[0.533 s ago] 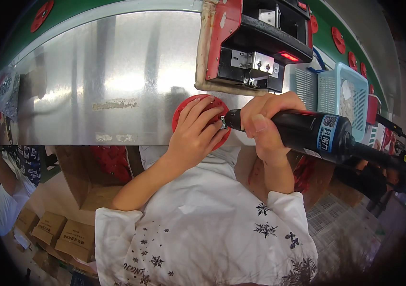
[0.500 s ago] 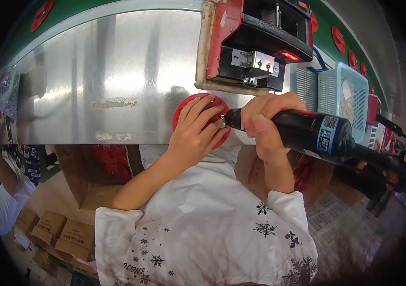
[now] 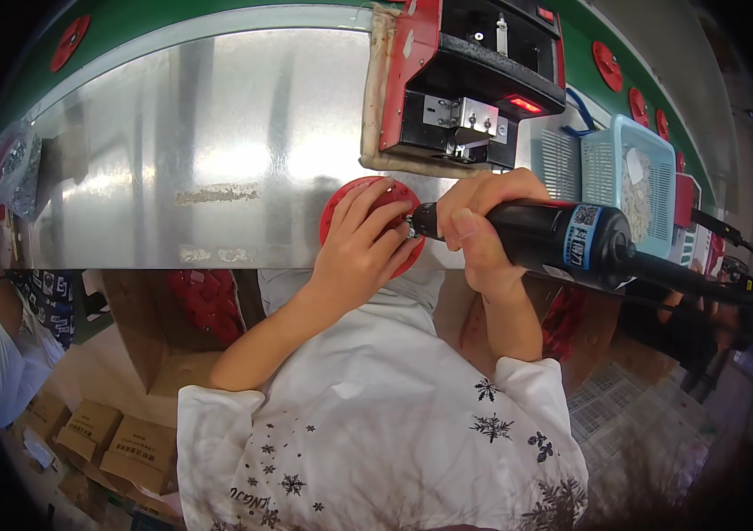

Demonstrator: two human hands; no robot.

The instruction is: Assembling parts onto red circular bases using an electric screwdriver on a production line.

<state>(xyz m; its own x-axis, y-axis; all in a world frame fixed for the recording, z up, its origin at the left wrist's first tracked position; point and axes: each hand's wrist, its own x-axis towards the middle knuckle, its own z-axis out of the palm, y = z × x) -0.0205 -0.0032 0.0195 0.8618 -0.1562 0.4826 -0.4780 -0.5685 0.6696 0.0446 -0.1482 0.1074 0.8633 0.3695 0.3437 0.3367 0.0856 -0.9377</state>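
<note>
A red round plate lies at the near edge of the metal worktop. My left hand rests across it from above, fingers spread and slightly bent, holding the plate against the worktop. My right hand is wrapped round a black electric screwdriver, held almost level with its cable end to the right. The tip points left and meets a small shiny metal part on the plate, beside my left fingertips. What exactly that part is, and the tip's contact, are too small to make out.
Beyond my hands stands a black and red machine with a lit red display. A light blue basket with small pale pieces sits right of it. A plastic bag of small parts lies far left. Cardboard boxes stand below, near another person.
The screwdriver and my right hand have shifted slightly left. My left hand and the red plate stay in place. The surroundings appear slightly shifted.
</note>
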